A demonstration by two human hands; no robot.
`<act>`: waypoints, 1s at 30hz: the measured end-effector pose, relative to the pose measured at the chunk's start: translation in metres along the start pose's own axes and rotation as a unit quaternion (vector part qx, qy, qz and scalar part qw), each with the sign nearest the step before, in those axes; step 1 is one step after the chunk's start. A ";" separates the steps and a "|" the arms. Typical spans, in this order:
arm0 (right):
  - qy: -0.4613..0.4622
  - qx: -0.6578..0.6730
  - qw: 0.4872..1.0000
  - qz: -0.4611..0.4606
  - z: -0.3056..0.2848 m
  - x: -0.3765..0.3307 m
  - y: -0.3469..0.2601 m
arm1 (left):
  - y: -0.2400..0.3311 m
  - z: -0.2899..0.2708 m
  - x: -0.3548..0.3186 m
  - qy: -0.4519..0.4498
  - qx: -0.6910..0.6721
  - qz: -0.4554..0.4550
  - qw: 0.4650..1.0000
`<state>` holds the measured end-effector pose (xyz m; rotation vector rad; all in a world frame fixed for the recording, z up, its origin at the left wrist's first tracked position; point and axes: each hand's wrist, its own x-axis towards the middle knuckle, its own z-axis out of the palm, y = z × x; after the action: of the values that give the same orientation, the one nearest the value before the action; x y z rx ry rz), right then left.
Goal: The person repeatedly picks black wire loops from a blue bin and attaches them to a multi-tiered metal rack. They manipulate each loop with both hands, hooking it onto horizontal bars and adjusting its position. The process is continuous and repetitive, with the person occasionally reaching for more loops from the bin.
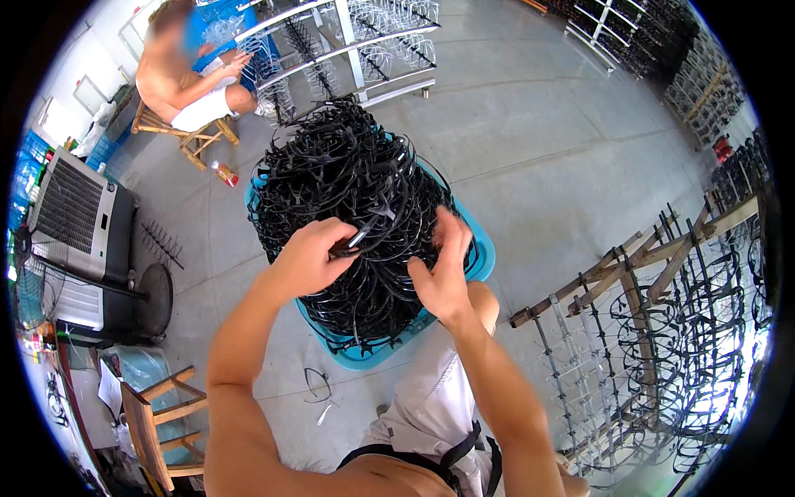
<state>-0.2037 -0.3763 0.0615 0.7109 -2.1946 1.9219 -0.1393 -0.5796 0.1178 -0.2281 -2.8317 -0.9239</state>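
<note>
A tall heap of thin, curved black frames (pixel 348 166) fills a turquoise plastic tub (pixel 362 358) in front of me; their exact kind is hard to make out. At the heap's near left side, my left hand (pixel 315 257) is closed on a black frame with a shiny strip, held between thumb and fingers. My right hand (pixel 443 269) is over the heap's right side, thumb and fingers apart, with nothing visible in its grasp. Whether its fingertips touch the frames is unclear.
Metal racks (pixel 356 50) with hanging frames stand behind the tub; a wooden rack (pixel 629 257) stands at right. Another person (pixel 186 87) sits on a bamboo chair at the far left. An air cooler (pixel 79 219), a wooden stool (pixel 153 422) and a loose frame (pixel 317 383) are left.
</note>
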 end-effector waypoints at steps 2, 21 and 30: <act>-0.037 -0.060 0.993 -0.098 -0.008 0.009 -0.010 | 0.010 -0.002 -0.011 0.037 0.044 0.053 0.997; -0.091 -0.266 0.914 -0.294 -0.079 -0.011 -0.018 | 0.021 0.039 -0.041 -0.099 0.047 0.086 0.990; -0.027 0.345 0.906 0.242 -0.183 -0.145 -0.017 | 0.021 0.069 -0.025 0.036 -0.174 -0.118 0.977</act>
<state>-0.1057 -0.1644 0.0504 0.2817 -1.7974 3.0246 -0.1177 -0.5246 0.0703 0.1054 -2.6516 -1.4449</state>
